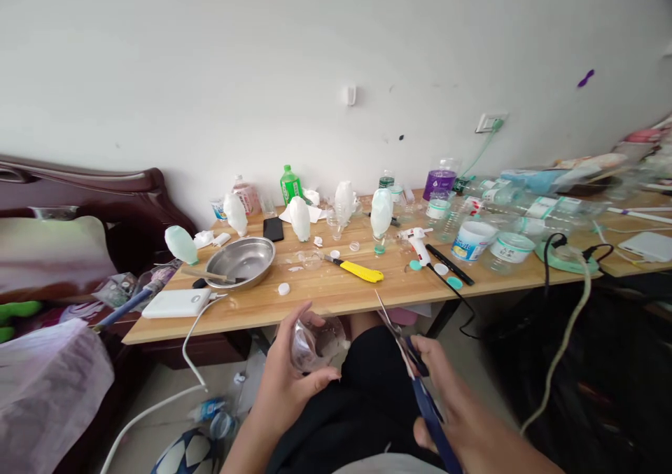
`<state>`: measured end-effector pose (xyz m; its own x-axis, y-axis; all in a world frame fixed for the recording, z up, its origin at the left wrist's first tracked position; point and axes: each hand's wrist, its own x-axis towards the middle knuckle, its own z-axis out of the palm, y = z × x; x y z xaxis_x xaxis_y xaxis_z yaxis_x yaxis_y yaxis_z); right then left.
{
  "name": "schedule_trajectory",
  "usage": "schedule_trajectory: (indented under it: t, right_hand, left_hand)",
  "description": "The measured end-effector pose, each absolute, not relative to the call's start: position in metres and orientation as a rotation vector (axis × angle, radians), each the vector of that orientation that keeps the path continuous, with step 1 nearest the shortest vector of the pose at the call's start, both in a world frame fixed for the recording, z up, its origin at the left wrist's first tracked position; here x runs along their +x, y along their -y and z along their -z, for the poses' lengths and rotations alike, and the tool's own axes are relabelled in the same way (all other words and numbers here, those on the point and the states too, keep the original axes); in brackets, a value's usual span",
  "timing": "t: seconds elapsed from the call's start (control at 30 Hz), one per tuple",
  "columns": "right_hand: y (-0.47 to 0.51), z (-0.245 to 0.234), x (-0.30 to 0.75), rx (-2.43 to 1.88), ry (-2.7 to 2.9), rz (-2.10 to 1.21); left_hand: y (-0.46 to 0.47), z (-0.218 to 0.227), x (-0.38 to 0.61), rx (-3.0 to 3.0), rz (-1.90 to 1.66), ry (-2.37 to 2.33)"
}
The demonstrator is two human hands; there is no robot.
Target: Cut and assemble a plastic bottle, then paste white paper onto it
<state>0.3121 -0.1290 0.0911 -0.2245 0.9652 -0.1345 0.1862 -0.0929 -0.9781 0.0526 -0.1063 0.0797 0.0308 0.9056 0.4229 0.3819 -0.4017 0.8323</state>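
2 hands low over lap, in front of long wooden table (pixel 325 299). Left hand (pixel 286 383) cupped round clear cut-off plastic bottle piece (pixel 318 344), thumb over the top, fingers curled underneath, pinching it at its left side. Bottle piece held just below table edge, off the tabletop, open end seemingly turned right; exact outline blurred.

Right hand (pixel 451 397) closed round blue handles of steel scissors (pixel 407 355), fingers wrapped and pressed together. Blades thin, pointing up and left, tip crossing table edge. Long axis of scissors running diagonally from lower right to upper left. Cannot tell if blades parted or closed.

Key relation: bottle piece lies left of the blades, near but apart, visible gap between. Blade tip higher than the plastic. Left hand touching the piece, right hand nearer only to scissors.

On table beyond: yellow utility knife (pixel 360 269) lying flat, round steel bowl (pixel 241 260), white glue gun (pixel 417 241), green plastic bottle (pixel 290 182) upright by wall, white power bank (pixel 176 302) near left edge, several clear bottles at right.
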Motion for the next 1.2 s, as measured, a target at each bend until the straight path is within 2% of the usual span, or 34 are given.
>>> schedule_trajectory:
  t: [0.27,0.6,0.77,1.2]
  right_hand:
    - [0.144,-0.074,0.301,-1.388,1.463,-1.261]
    - [0.13,-0.093,0.289,-1.603,1.71,-1.214]
    - [0.127,-0.089,0.288,-1.577,1.855,-1.092]
    - [0.128,-0.093,0.29,-1.651,1.945,-0.96]
  left_hand:
    - [0.1,-0.069,0.067,1.984,-1.88,-1.49]
    - [0.106,-0.064,0.077,2.004,-1.637,-1.592]
    - [0.108,-0.066,0.079,2.063,-1.462,-1.556]
    - [0.114,-0.068,0.083,2.119,-1.508,-1.587]
